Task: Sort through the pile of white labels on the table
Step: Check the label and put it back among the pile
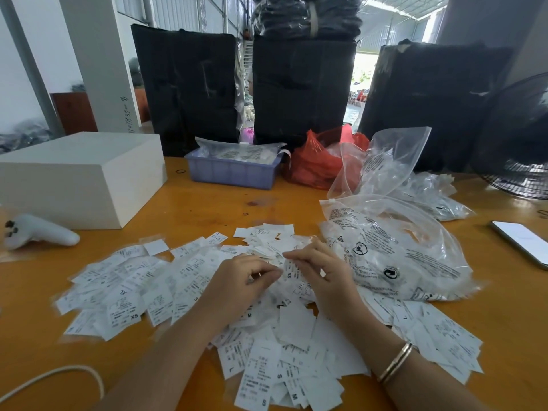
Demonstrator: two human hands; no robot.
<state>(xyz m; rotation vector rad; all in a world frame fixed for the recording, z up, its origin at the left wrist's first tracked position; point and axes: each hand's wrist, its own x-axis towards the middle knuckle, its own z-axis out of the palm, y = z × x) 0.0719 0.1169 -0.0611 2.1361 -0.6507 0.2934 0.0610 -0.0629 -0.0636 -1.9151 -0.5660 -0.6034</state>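
Table (pixel 207 209) of orange wood carries everything: a white box (pixel 80 176) at far left, clear plastic bags (pixel 394 250) at right, and across the near middle the pile of white labels (pixel 142 286), spread loose and overlapping, size letters showing here and there. Risk, as I judge it, lies in that looseness: a sweeping wrist could drag unsorted labels into one another, or nudge some under the bags, where they would be lost among the bagged ones. Both forearms reach in from the near edge and meet over the pile's middle. Left hand (pixel 240 280) rests knuckles-up, fingers curled, pinching a label at its tips. Right hand (pixel 320 268) holds the same label (pixel 292 269), fingers bent around its edge.
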